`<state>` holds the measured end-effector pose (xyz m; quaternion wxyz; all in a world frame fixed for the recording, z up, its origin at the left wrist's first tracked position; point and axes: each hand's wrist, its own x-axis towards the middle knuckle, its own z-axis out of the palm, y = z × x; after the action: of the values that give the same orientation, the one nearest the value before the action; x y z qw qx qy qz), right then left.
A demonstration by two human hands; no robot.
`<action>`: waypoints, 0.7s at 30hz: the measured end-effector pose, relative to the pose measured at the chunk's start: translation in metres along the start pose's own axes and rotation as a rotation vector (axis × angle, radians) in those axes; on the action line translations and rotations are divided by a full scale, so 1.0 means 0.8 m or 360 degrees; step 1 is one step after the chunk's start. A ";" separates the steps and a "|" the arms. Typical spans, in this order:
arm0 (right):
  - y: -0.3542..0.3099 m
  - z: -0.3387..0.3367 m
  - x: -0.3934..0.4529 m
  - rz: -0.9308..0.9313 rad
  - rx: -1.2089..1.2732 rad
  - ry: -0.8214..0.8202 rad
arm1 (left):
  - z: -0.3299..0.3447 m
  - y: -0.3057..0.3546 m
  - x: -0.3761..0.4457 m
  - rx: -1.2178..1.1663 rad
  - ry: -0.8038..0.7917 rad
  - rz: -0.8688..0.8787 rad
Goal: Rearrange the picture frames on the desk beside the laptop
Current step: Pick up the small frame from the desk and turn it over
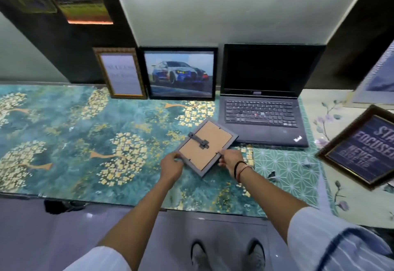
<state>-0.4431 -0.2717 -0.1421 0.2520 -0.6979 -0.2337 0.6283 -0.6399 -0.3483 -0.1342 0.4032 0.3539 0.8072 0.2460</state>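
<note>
A small grey picture frame (207,146) is turned back side up over the desk, showing brown backing board and a dark stand clip. My left hand (171,163) grips its near left corner and my right hand (231,160) grips its near right edge. Against the back wall stand a gold-framed text picture (121,73) and a black-framed race car picture (180,72). The open black laptop (263,104) sits just right of the car picture. A dark-framed "Stay focused" picture (362,147) lies tilted at the far right.
The desk (74,132) is covered with a teal and gold patterned mat; a green geometric mat (285,170) lies under the laptop. A large pale picture (377,72) leans at the right edge. Posters hang on the dark panel (85,10) at upper left. My shoes show below the desk's front edge.
</note>
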 end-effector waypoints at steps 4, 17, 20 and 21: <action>-0.020 0.007 -0.028 -0.0179 -0.0059 -0.0071 | -0.024 0.011 0.014 -0.0163 -0.0070 0.0064; -0.032 0.049 -0.081 -0.0345 -0.0219 -0.0029 | -0.048 0.052 0.055 -0.1617 -0.0507 -0.0662; -0.040 0.054 -0.086 -0.0329 -0.0141 0.0007 | -0.058 0.039 0.060 -0.2050 -0.0583 -0.0788; -0.043 0.057 -0.088 -0.0326 -0.0126 0.0007 | -0.060 0.034 0.062 -0.2172 -0.0611 -0.0790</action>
<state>-0.4957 -0.2877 -0.0705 0.2876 -0.6811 -0.3278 0.5881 -0.6906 -0.2981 -0.1126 0.7104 -0.1305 0.4470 0.5276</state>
